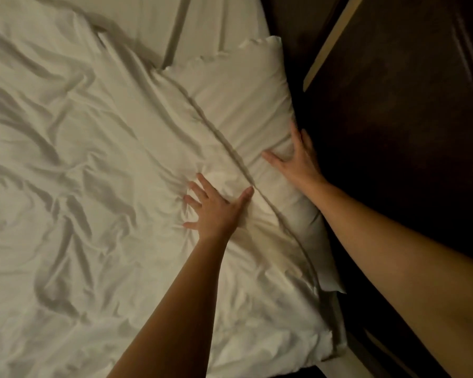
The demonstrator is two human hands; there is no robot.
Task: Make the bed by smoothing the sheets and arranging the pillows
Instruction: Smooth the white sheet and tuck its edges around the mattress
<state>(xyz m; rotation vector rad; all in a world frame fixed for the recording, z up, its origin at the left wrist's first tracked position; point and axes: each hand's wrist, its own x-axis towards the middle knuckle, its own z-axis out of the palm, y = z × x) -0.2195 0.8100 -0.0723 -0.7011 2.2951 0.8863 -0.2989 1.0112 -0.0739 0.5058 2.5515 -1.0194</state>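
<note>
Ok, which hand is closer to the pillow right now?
Right. The right hand rests flat on the pillow, along its edge by the dark panel. The left hand presses the wrinkled sheet just beside the pillow, short of its edge.

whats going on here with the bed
A person is making a bed, working with both bare hands. The left hand presses flat, fingers spread, on the white sheet, which is heavily creased. The right hand lies open against the edge of a white pillow that sits along the bed's side, next to a dark panel. Neither hand grips anything, and the smoothing looks far from done.
</note>
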